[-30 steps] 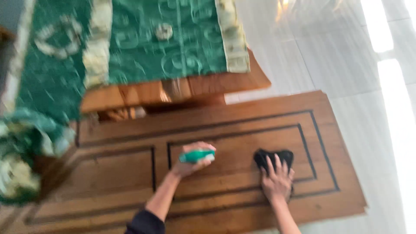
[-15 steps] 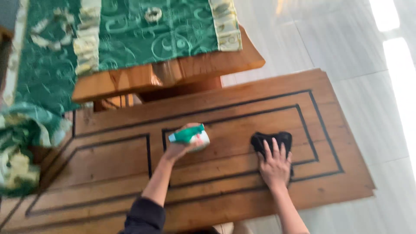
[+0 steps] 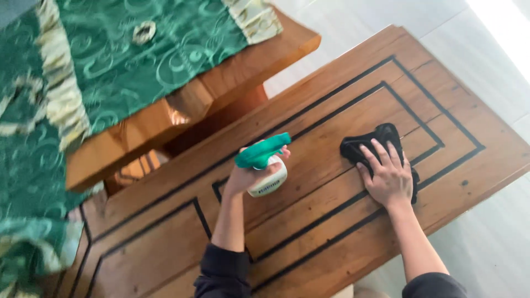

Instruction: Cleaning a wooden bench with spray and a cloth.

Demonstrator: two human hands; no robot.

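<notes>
My left hand (image 3: 248, 175) grips a white spray bottle (image 3: 269, 182) with a green trigger head (image 3: 261, 151), held just above a brown wooden tabletop (image 3: 309, 221) inlaid with dark rectangular lines. My right hand (image 3: 386, 175) lies flat, fingers spread, pressing a black cloth (image 3: 371, 142) onto the same tabletop to the right of the bottle. The cloth is partly hidden under my palm.
A higher wooden bench (image 3: 165, 118) draped with a green patterned cloth (image 3: 138, 49) with cream trim stands at the upper left, overlapping the tabletop's far side. Pale glossy floor tiles (image 3: 486, 232) surround the table at the right, with bright glare at the top right.
The view has swung and tilted, so the tabletop now runs diagonally. My left hand has raised the bottle slightly; my right hand stays pressed on the black cloth.
</notes>
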